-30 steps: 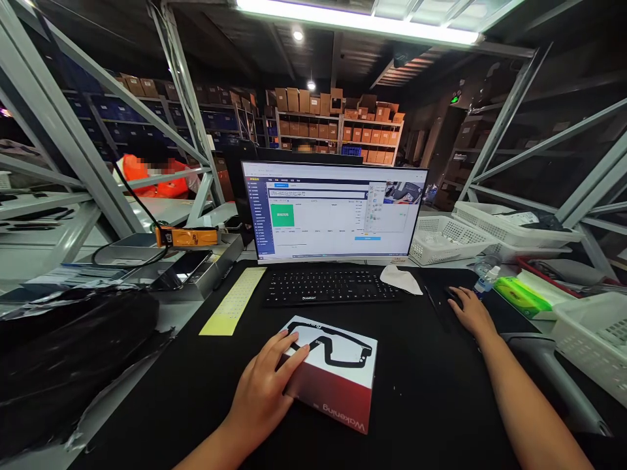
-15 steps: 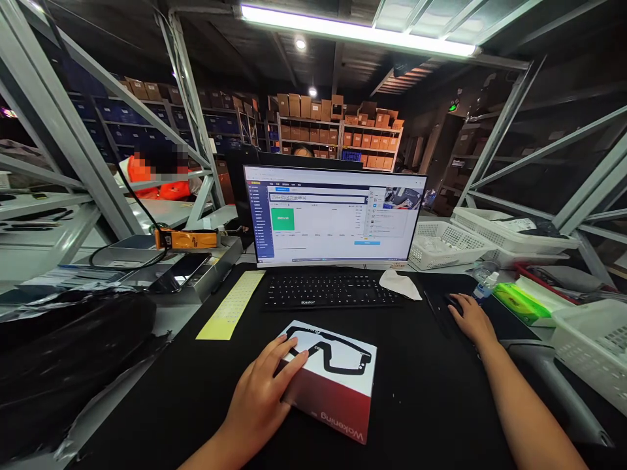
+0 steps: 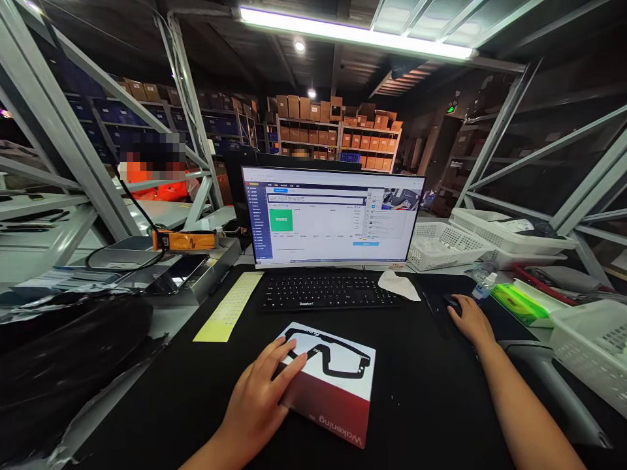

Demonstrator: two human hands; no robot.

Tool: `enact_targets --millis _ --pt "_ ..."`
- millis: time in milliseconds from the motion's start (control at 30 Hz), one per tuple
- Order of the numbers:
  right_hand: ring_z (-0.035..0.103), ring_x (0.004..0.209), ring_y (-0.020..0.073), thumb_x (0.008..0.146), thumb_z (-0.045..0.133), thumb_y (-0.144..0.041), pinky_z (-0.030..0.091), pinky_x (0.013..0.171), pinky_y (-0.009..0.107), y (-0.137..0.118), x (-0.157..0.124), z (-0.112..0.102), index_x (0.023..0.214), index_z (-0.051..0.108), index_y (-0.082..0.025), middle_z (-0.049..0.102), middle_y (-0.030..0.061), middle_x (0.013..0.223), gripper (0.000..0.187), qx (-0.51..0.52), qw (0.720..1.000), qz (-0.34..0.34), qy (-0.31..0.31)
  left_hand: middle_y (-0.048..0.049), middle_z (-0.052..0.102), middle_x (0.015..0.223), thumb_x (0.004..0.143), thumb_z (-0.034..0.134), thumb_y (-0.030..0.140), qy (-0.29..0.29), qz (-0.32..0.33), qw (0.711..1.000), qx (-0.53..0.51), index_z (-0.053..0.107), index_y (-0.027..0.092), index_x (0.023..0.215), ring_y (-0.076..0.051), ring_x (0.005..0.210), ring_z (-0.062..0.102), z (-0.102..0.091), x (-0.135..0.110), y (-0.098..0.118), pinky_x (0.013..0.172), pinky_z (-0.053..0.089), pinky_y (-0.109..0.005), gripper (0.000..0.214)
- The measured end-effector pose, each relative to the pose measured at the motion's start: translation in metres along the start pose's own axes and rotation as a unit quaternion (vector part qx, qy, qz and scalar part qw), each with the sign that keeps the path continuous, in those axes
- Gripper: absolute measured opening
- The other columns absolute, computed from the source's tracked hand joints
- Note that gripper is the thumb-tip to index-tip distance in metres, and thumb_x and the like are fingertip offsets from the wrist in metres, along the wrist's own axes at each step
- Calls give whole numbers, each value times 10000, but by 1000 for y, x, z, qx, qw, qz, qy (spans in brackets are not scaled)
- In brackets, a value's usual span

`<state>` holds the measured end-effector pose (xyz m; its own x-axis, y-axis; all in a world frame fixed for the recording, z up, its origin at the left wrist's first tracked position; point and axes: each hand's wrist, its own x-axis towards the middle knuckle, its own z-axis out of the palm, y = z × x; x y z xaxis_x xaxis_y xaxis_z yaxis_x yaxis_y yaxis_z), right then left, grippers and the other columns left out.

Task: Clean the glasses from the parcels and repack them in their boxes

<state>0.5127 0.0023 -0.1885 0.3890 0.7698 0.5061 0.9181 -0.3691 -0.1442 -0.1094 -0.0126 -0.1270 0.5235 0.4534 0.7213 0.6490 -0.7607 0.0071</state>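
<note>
A white and red box (image 3: 337, 391) printed with black goggles and the word "Wakening" rests on the black desk mat. My left hand (image 3: 262, 385) grips its left end, with fingertips on the white top. Farther right, my right hand (image 3: 471, 318) is wrapped over a black computer mouse (image 3: 453, 303), which it mostly hides. Beyond the box lie a black keyboard (image 3: 328, 292) and a lit monitor (image 3: 333, 219) showing a page with a green square.
A yellow label sheet (image 3: 230, 307) and black plastic bags (image 3: 73, 365) lie at left, near an orange device (image 3: 183, 241). At right are a small bottle (image 3: 484, 286), a green tissue pack (image 3: 522, 303), white baskets (image 3: 445, 245) and a grey scanner-like handle (image 3: 563, 385). Another person (image 3: 161, 189) sits behind the left frame.
The view has shifted very slightly. Both hands and the box keep practically the same places.
</note>
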Motion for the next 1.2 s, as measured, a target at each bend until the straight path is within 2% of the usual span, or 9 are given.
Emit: enact_targets --millis 167,400,633,767,967,1067,1200 --pt "568 1247 316 943 428 -403 456 1058 472 2 1 5 1378 564 -158 578 163 1376 517 -8 1000 -1 2 -83 576 1408 773 497 -38 -4 3 1000 0 584 279 1330 -287 1345 518 0 0 0 926 561 -392 647" --pt "593 1203 300 920 468 -406 476 1040 424 1 1 0 1374 526 -116 597 172 1321 542 -2 1000 -8 16 -82 591 1388 771 488 -23 3 3 1000 -3 593 275 1317 -290 1332 527 -2 0 0 907 570 -392 631" --pt "627 1129 307 915 476 -415 513 983 444 3 1 2 1265 599 -150 610 162 1290 456 -4 1000 -4 20 -80 605 1371 811 478 -2 8 10 1000 1 611 275 1302 -278 1321 541 -2 2 0 911 569 -376 579" --pt "588 1218 305 920 471 -391 490 1026 454 6 3 8 1311 600 -172 587 154 1354 467 -5 1000 -8 18 -82 603 1373 827 491 9 8 10 1000 2 606 276 1308 -280 1326 533 -1 1 0 917 563 -382 562" --pt "591 1206 313 931 459 -417 501 1002 469 7 2 8 1380 554 -169 580 160 1364 521 -11 1000 -8 15 -84 590 1394 822 505 14 0 7 1000 -1 604 277 1317 -289 1337 525 1 0 -1 919 564 -391 568" --pt "609 1161 306 932 456 -425 514 981 453 6 1 6 1339 569 -147 606 163 1308 506 -9 1000 -7 18 -84 598 1383 836 505 26 4 10 1000 -2 613 278 1306 -290 1325 536 0 1 0 911 568 -394 544" --pt "612 1159 304 931 462 -419 514 978 451 6 1 6 1309 600 -173 598 152 1323 472 -10 1000 -10 18 -85 599 1378 846 496 18 7 11 1000 -4 614 278 1300 -291 1325 534 -1 1 0 915 569 -404 536"
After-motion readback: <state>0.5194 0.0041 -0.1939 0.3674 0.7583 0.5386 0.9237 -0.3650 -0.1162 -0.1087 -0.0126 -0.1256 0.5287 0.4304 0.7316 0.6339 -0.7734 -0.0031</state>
